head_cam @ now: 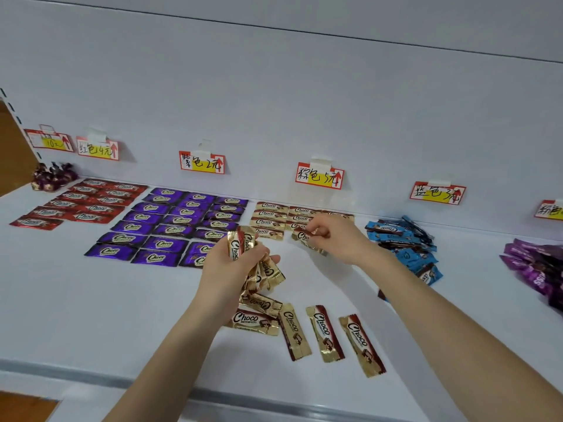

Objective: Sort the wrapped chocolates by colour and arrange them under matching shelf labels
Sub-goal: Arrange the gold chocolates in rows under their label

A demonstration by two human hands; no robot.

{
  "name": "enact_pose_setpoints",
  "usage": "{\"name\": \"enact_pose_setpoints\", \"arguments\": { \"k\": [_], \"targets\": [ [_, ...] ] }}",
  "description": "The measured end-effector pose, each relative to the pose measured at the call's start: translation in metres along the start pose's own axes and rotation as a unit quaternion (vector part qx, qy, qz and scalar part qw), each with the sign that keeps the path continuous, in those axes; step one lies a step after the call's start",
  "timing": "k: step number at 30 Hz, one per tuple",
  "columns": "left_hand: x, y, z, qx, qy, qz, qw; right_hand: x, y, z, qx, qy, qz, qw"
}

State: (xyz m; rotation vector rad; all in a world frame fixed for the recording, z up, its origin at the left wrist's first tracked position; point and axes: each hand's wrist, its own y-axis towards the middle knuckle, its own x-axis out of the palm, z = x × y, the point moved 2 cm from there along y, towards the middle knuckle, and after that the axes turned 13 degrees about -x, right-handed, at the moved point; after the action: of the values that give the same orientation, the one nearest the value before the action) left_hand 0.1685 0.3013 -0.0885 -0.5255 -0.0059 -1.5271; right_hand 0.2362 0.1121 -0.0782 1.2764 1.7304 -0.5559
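Gold chocolates (241, 242) fill left hand's (228, 268) grip (arms outstretched); right hand (338, 239) pinches single chocolate (302, 236).

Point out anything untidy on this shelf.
The blue-wrapped chocolate bars lie in a jumbled heap, unlike the neat purple-wrapped rows. Loose gold-wrapped chocolate bars lie askew near the front edge of the white shelf.

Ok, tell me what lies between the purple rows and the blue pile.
Gold chocolate rows, where the right hand pinches one more; head view.
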Motion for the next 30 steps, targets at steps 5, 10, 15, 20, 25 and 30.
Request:
{"name": "enact_pose_setpoints", "arguments": {
  "k": [5,10,15,20,25,30],
  "targets": [
    [-0.005,0.004,-0.007,0.015,-0.005,0.004,1.000,0.016,0.009,0.006,-0.035,-0.127,0.023,0.991],
    [-0.010,0.006,-0.009,0.018,-0.013,-0.006,1.000,0.030,-0.014,0.005,-0.070,-0.142,0.091,0.983],
    [-0.010,0.007,-0.010,0.019,-0.004,-0.008,1.000,0.036,-0.018,0.006,-0.078,-0.138,0.084,0.984],
    [-0.010,0.006,-0.010,0.018,-0.003,-0.009,1.000,0.040,-0.016,0.006,-0.081,-0.141,0.085,0.983],
    [-0.010,0.007,-0.010,0.003,-0.017,-0.010,1.000,0.041,-0.017,0.006,-0.079,-0.136,0.098,0.983],
    [-0.009,0.008,-0.010,-0.027,-0.034,-0.023,0.999,0.043,-0.017,0.009,-0.073,-0.138,0.098,0.983]
  ]
}}
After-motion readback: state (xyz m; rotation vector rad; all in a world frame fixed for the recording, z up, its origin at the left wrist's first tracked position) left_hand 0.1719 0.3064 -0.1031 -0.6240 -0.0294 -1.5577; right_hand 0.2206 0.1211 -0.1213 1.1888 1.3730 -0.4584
